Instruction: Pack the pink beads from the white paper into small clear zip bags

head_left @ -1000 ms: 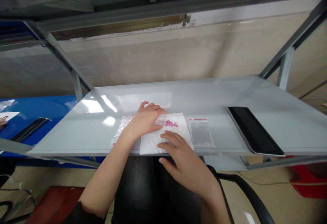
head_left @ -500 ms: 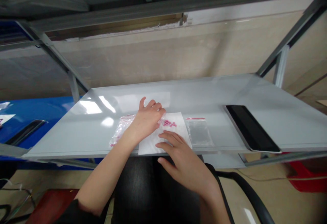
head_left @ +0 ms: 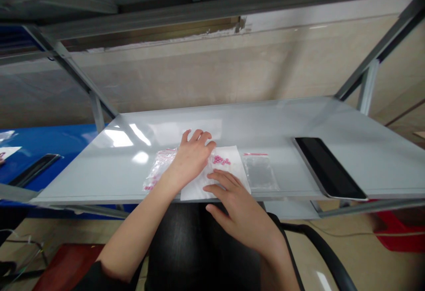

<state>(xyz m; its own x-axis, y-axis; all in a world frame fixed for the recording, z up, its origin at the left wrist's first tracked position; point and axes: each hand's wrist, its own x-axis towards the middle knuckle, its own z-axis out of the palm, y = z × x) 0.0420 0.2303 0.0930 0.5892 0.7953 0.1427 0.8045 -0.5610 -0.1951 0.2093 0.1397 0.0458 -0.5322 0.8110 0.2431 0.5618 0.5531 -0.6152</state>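
A small cluster of pink beads (head_left: 221, 160) lies on a white sheet of paper (head_left: 237, 167) at the front of the table. My left hand (head_left: 193, 156) is over the paper's left side, palm down, its bent fingers apart just left of the beads; its thumb is hidden. My right hand (head_left: 234, 202) hovers at the paper's near edge, open, fingers spread, with nothing seen in it. Partly under my left wrist is a clear plastic bag (head_left: 159, 164) with pink beads inside. Right of the paper rests a flat clear zip bag (head_left: 260, 171) with a red seal line.
A dark-screened tablet (head_left: 328, 167) lies on the right of the grey tabletop (head_left: 282, 122). Metal frame posts (head_left: 358, 52) rise at both ends, below an overhead shelf. To the left, a blue table (head_left: 73, 142) carries a black phone-like device (head_left: 35, 169).
My left fingers have shifted slightly, with the fingertips a little more bent. My right hand, the beads and the bags stay almost where they were; the view has moved very slightly.
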